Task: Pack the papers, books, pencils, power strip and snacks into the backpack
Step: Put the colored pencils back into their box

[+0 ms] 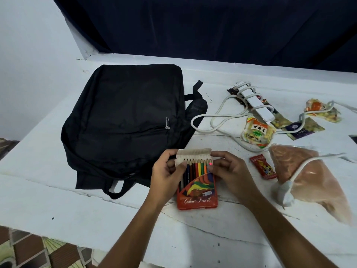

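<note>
The red pencil box (197,188) had the words "Colour Pencils" on its front in curly white letters. It lay on the white table (58,200), just in front of the black backpack (125,122). Its top flap was open, and the sharp tips of the pencils (197,167) stuck out in a row.

The left hand (166,171) held the left side of the box, with its thumb bent over the pencils near the flap. The right hand (229,171) held the right side, its fingers curled around the top corner by the pink pencil tip. So the box sat between both hands, and both hands gripped it.

The backpack lay flat and its zip looked closed. To the right was a white power strip (255,103) with its cord looped around it. A yellow snack bag (257,132) near it had writing too small to read. A small red candy (263,167) lay beside the right hand, and a big clear bag (313,180) lay farther right.
</note>
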### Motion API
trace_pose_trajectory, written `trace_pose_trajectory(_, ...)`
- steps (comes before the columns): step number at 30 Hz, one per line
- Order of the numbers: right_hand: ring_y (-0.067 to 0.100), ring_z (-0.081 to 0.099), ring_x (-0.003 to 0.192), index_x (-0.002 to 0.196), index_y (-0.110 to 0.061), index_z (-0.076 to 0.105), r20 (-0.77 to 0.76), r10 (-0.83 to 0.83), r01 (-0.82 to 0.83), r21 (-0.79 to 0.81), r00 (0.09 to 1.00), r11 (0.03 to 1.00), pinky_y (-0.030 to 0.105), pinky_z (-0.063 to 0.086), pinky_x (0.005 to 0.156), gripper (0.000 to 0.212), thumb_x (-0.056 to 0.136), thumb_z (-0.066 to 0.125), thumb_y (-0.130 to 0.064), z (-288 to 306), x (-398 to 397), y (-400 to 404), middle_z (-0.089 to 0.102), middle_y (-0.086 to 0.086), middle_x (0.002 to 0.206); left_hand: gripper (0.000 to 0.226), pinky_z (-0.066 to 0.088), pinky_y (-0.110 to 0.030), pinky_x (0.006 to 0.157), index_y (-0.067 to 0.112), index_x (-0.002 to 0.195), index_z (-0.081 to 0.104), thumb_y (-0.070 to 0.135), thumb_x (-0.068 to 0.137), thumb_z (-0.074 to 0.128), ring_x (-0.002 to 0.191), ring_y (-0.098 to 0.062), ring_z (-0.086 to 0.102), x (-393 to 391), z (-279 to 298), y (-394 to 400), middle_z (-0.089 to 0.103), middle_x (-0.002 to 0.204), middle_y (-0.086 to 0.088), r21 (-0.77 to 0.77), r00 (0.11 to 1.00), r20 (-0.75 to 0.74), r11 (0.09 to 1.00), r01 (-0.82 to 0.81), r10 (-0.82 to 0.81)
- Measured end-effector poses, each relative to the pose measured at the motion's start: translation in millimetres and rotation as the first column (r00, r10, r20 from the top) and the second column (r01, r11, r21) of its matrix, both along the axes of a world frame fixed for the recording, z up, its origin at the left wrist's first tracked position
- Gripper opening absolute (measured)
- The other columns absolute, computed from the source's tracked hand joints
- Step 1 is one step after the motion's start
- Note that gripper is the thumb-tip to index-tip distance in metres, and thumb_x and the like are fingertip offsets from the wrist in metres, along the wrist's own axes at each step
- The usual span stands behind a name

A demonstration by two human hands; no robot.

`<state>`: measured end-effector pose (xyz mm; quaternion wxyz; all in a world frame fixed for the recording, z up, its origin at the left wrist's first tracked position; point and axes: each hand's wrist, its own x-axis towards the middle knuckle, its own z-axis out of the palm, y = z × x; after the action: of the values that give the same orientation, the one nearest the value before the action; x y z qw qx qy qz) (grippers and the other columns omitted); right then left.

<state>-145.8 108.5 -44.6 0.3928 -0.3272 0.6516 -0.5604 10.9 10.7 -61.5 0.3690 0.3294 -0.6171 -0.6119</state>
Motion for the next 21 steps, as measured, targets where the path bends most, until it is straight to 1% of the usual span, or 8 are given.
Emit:
trace_pose_trajectory(4,0.012,0.072,0.082,0.104,-0.019,0.062,-0.124,-0.085,0.075,-0.083,0.989,0.994,0.023,0.056,0.060,0.025,0.087,0.063,-0.001,-10,10,6,0.074,-0.004,0.078,0.020,0.056,-0.049,0.077,0.016,0.105,0.061,0.006,0.088,0.060,0.084,-0.027,0.070,0,-3,-1,0.074,0.084,-0.012,0.041,1.000,-0.023,0.999,0.021,-0.020)
trace_pose_trajectory(7,0.012,0.071,0.079,0.104,-0.018,0.062,-0.139,-0.117,0.102,-0.115,0.983,0.988,0.023,0.056,0.060,0.025,0.087,0.063,0.000,-14,11,6,0.073,-0.003,0.077,0.027,0.054,-0.054,0.079,0.013,0.106,0.060,0.007,0.081,0.054,0.087,-0.029,0.069,0,-4,-1,0.073,0.087,-0.014,0.066,0.998,-0.030,0.997,0.049,-0.047)
trace_pose_trajectory(10,0.014,0.071,0.076,0.104,-0.018,0.063,-0.157,-0.140,0.121,-0.122,0.978,0.985,0.024,0.056,0.060,0.022,0.088,0.064,-0.004,-15,10,5,0.072,0.004,0.075,0.028,0.055,-0.050,0.078,0.010,0.105,0.060,0.005,0.079,0.052,0.086,-0.026,0.069,0,-3,-1,0.073,0.086,-0.012,0.041,0.998,-0.007,0.997,0.063,-0.063)
trace_pose_trajectory(13,0.019,0.072,0.081,0.104,-0.020,0.063,-0.125,-0.142,0.128,-0.118,0.982,0.985,0.033,0.059,0.062,0.019,0.090,0.062,-0.008,-15,10,6,0.071,0.010,0.077,0.026,0.056,-0.040,0.071,0.010,0.104,0.060,0.006,0.080,0.052,0.079,-0.018,0.069,1,-2,0,0.073,0.083,-0.007,0.028,0.997,0.003,0.997,0.076,-0.076)
trace_pose_trajectory(14,0.020,0.072,0.082,0.103,-0.021,0.063,-0.117,-0.144,0.130,-0.115,0.983,0.985,0.034,0.059,0.062,0.018,0.090,0.061,-0.008,-15,11,6,0.070,0.012,0.077,0.025,0.056,-0.040,0.070,0.011,0.104,0.060,0.006,0.080,0.052,0.078,-0.018,0.069,1,-2,0,0.073,0.082,-0.007,0.032,0.997,0.002,0.997,0.077,-0.077)
trace_pose_trajectory(16,0.020,0.071,0.083,0.099,-0.025,0.063,-0.114,-0.145,0.132,-0.114,0.983,0.985,0.032,0.059,0.061,0.019,0.091,0.060,-0.008,-13,12,7,0.069,0.015,0.078,0.022,0.056,-0.047,0.074,0.011,0.103,0.060,0.005,0.082,0.057,0.083,-0.026,0.069,1,-1,1,0.073,0.084,-0.010,0.031,0.997,-0.003,0.997,0.077,-0.077)
trace_pose_trajectory(18,0.021,0.071,0.083,0.097,-0.027,0.063,-0.129,-0.146,0.131,-0.117,0.981,0.984,0.033,0.059,0.060,0.020,0.091,0.060,-0.009,-11,12,7,0.068,0.018,0.078,0.023,0.055,-0.052,0.076,0.012,0.103,0.060,-0.003,0.086,0.061,0.084,-0.028,0.069,2,-1,1,0.073,0.085,-0.011,0.001,0.997,0.014,0.997,0.074,-0.074)
trace_pose_trajectory(21,0.018,0.071,0.085,0.097,-0.028,0.062,-0.111,-0.143,0.131,-0.109,0.983,0.985,0.028,0.058,0.057,0.020,0.091,0.059,-0.009,-10,13,6,0.069,0.014,0.078,0.028,0.057,-0.048,0.076,0.012,0.103,0.060,-0.011,0.086,0.060,0.085,-0.027,0.070,2,-1,0,0.073,0.087,-0.010,-0.018,0.996,0.046,0.997,0.077,-0.076)
